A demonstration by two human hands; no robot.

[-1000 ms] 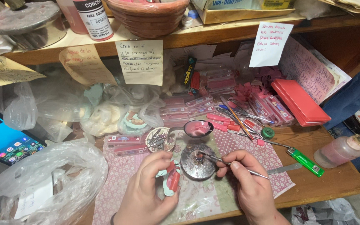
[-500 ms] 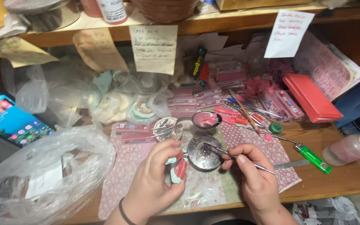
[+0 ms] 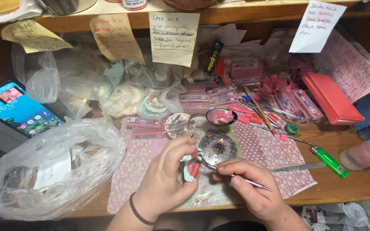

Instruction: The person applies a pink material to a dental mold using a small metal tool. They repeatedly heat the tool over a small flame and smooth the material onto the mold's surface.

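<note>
Both hands drew nearer, left hand (image 3: 168,177) gripping denture model (image 3: 192,167).

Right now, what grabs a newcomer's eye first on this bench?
At centre, the left hand grips a small pale-green dental cast with pink wax while the right hand works a thin metal hand tool against it, just in front of a small lit burner on a round metal dish. A big crumpled clear plastic bag fills the near left, and a flat red box sits far right.
</note>
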